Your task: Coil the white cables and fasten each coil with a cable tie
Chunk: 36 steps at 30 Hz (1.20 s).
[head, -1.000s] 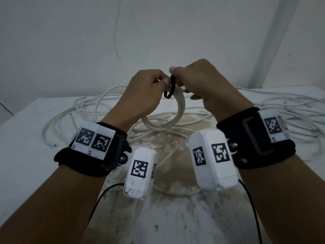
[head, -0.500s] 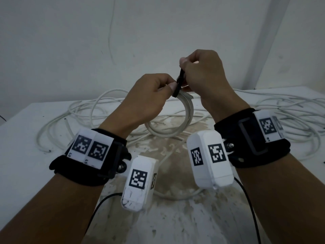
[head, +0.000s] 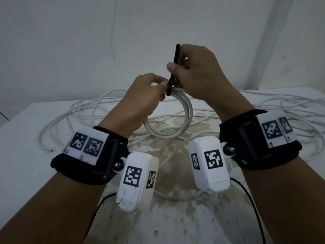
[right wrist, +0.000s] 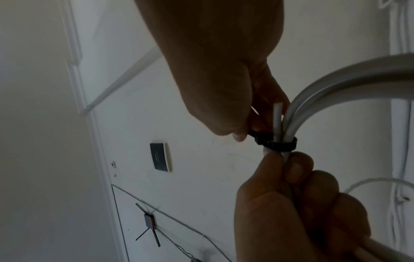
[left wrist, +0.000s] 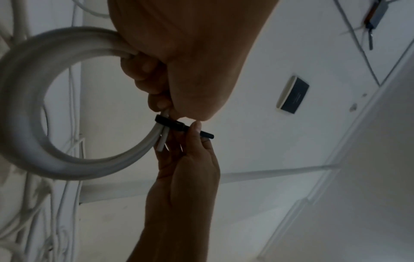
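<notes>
A small coil of white cable (head: 187, 113) (left wrist: 27, 99) (right wrist: 336, 92) hangs above the table. My left hand (head: 149, 95) (left wrist: 170, 74) (right wrist: 298, 195) grips its top strands. A black cable tie (head: 173, 71) (left wrist: 172, 125) (right wrist: 275, 143) is looped tightly round those strands. Thumb and fingers of my right hand (head: 186, 67) (left wrist: 190, 150) (right wrist: 233, 109) pinch the tie's free tail, which stands up above the coil. A short cut cable end (right wrist: 277, 120) sticks out of the bundle beside the tie.
Loose white cables (head: 84, 110) sprawl over the back of the white table (head: 26, 173), left and right (head: 295, 106). A worn brownish patch (head: 175, 166) marks the table's middle. A white wall rises just behind.
My right hand has risen and drawn the tie's tail upward. The tie's loop, wide a second ago, now sits snug round the strands.
</notes>
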### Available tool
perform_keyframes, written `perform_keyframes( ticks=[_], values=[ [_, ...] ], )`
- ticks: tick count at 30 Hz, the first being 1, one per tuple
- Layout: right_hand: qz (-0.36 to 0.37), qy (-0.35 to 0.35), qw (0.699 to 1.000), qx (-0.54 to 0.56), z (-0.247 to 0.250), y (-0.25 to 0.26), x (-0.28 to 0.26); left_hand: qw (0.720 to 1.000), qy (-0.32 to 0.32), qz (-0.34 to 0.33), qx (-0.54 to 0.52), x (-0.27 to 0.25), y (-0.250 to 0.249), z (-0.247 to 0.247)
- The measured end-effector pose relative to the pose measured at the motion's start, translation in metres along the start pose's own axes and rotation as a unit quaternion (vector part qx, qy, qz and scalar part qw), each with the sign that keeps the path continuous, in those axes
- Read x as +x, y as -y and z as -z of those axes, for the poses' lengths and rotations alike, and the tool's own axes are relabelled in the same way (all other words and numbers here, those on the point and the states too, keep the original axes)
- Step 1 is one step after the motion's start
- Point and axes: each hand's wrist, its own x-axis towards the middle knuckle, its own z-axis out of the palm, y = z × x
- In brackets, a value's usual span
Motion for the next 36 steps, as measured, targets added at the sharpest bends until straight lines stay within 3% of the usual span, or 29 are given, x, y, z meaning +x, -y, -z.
perform_keyframes(
  ticks=[7, 11, 13, 21, 26, 31, 36],
  values=[
    [-0.075, -0.023, 0.997, 0.005, 0.003, -0.008, 0.0, 0.997, 0.016, -0.066, 0.047, -0.007, -0.005, -0.006],
    [-0.169, -0.002, 0.977, 0.13, 0.0, -0.011, -0.005, 0.989, 0.02, -0.123, 0.077, -0.012, -0.009, -0.008],
    [-0.187, 0.004, 0.968, 0.167, 0.001, -0.009, -0.007, 0.99, 0.017, -0.119, 0.074, -0.012, -0.009, -0.01],
    [-0.122, 0.088, 0.966, 0.21, 0.012, -0.009, -0.009, 0.996, -0.043, -0.047, 0.057, -0.003, -0.004, -0.005],
    [-0.059, 0.045, 0.986, 0.149, 0.006, -0.006, -0.008, 0.999, -0.032, -0.025, 0.017, -0.002, -0.003, -0.004],
    [0.02, -0.035, 0.999, -0.022, -0.007, 0.001, -0.009, 0.999, -0.045, -0.008, -0.006, -0.001, -0.004, -0.003],
    [0.029, -0.052, 0.996, -0.068, -0.008, 0.003, -0.009, 0.999, -0.048, -0.016, 0.001, -0.002, -0.006, -0.004]
  ],
)
